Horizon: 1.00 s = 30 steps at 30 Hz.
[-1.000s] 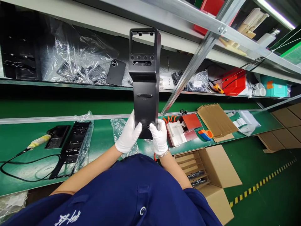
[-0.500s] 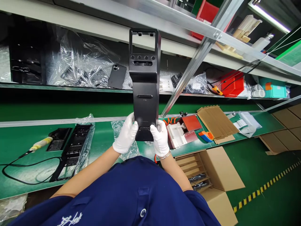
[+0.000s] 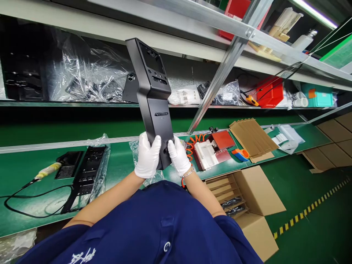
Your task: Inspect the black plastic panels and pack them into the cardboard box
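Head camera looks down on two white-gloved hands raising one long black plastic housing (image 3: 152,99) over the green conveyor bench (image 3: 121,161). The left hand (image 3: 147,157) and right hand (image 3: 178,156) both clamp its lower end, fingers wrapped round the edges and thumbs pressed to the front face, so the whole length of the part stands up and away from the grip. Its long axis runs from the hands upward and tilts to the left, the windowed head leaning toward the shelf above; the face is turned slightly to the right. Each hand sits at the same height on the part, one to either side, neither nearer the head than the other.

On the bench to the left lie two more black housings (image 3: 82,170), one partly in a clear bag, beside a yellow-handled tool (image 3: 46,170) with a black cable. To the right sits one red-and-white fixture (image 3: 213,150), one stack of cardboard sheets (image 3: 253,137) and one orange-and-blue tape dispenser (image 3: 239,155). One open carton (image 3: 247,198) stands on the floor below. A dark phone (image 3: 130,88) leans on the shelf behind.
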Available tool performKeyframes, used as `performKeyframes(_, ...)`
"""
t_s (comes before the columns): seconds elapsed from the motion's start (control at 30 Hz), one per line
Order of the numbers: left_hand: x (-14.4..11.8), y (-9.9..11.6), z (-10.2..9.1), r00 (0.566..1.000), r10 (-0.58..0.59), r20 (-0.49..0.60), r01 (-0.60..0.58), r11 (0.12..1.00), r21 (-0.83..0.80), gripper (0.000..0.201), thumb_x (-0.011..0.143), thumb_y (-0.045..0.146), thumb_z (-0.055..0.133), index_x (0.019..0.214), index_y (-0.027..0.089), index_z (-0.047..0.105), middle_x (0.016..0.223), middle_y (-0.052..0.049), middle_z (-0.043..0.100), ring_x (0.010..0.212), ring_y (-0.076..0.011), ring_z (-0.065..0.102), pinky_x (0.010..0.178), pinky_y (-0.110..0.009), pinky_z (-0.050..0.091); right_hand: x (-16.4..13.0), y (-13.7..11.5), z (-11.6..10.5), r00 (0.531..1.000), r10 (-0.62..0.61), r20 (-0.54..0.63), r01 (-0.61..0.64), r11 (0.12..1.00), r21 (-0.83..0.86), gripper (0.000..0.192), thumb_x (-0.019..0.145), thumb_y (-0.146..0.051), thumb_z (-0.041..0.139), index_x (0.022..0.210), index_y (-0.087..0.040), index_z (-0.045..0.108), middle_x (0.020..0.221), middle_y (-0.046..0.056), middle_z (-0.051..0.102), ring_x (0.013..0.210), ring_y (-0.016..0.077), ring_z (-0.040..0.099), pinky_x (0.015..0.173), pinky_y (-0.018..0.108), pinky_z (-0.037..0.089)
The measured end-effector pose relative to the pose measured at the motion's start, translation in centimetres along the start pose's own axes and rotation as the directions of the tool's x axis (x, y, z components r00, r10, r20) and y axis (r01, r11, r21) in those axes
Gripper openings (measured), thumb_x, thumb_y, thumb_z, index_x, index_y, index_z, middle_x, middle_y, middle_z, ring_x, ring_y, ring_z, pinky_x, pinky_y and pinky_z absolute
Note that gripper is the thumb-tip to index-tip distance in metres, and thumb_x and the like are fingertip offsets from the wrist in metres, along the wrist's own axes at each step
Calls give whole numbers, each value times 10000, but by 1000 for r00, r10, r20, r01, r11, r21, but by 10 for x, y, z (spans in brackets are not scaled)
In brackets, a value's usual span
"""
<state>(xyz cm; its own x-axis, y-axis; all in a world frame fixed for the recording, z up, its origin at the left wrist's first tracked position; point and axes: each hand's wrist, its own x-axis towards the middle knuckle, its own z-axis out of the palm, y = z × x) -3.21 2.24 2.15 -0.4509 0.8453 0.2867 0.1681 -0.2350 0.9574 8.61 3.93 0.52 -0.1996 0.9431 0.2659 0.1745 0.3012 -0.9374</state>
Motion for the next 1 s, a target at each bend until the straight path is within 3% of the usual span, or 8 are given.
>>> performKeyframes(0.17, 2, -13, -3, 998, 47, 29, -48, 998, 42, 580, 832, 795, 557, 940, 227, 507, 907, -57, 581, 829, -222, 590, 798, -417, 539, 0, 7, -4, 998, -33, -55, 32, 999, -30, 527, 981, -641, 429, 1246, -211, 581, 1168, 111, 698, 1106, 244, 648, 1037, 417, 529)
performKeyframes(0.37, -1, -7, -3, 999, 37, 8, -37, 999, 9, 542, 857, 740, 578, 1026, 229, 517, 1006, -71, 602, 931, -236, 605, 902, -424, 529, -1, 0, -4, 996, -81, 39, 78, 994, 77, 645, 960, -668, 482, 1429, -225, 511, 1424, 111, 603, 1328, 251, 564, 1186, 423, 431)
performKeyframes(0.57, 4, -13, 3, 998, 59, -1, -59, 995, 86, 550, 850, 742, 585, 983, 212, 525, 960, -77, 609, 891, -237, 614, 865, -420, 542, 1, 14, -5, 998, -70, 6, 70, 995, 68, 680, 975, -693, 423, 1415, -190, 551, 1427, 130, 606, 1356, 252, 545, 1217, 427, 391)
performKeyframes(0.7, 12, -25, -1, 997, 48, 65, -49, 999, 12, 582, 854, 757, 564, 1003, 195, 547, 965, -99, 635, 879, -245, 630, 838, -435, 559, 0, 19, -8, 999, 29, -30, -22, 974, 223, 612, 961, -621, 518, 1381, -179, 577, 1437, 124, 608, 1345, 249, 560, 1223, 444, 385)
performKeyframes(0.83, 13, -27, -2, 955, 151, 256, -136, 988, -77, 573, 955, 655, 484, 1286, 190, 539, 1313, -160, 623, 1201, -281, 612, 1082, -477, 493, -1, 13, -8, 979, 164, -120, -100, 903, 418, 559, 904, -534, 636, 1339, -186, 585, 1418, 102, 630, 1324, 236, 586, 1195, 409, 432)
performKeyframes(0.9, 9, -26, 2, 928, 186, 324, -164, 982, -94, 651, 952, 630, 516, 1435, 198, 446, 1467, -173, 540, 1343, -292, 543, 1171, -488, 427, -2, 8, -5, 968, 149, -201, -66, 928, 367, 586, 883, -509, 672, 1361, -187, 564, 1423, 109, 621, 1334, 239, 576, 1195, 417, 431)
performKeyframes(1.0, 3, -28, 10, 935, 145, 325, -134, 989, -59, 797, 904, 612, 619, 1521, 191, 341, 1488, -198, 527, 1341, -298, 563, 1156, -485, 453, -6, 2, 1, 940, 69, -333, -22, 989, 144, 604, 900, -515, 640, 1392, -179, 546, 1431, 137, 599, 1346, 255, 552, 1210, 462, 402)
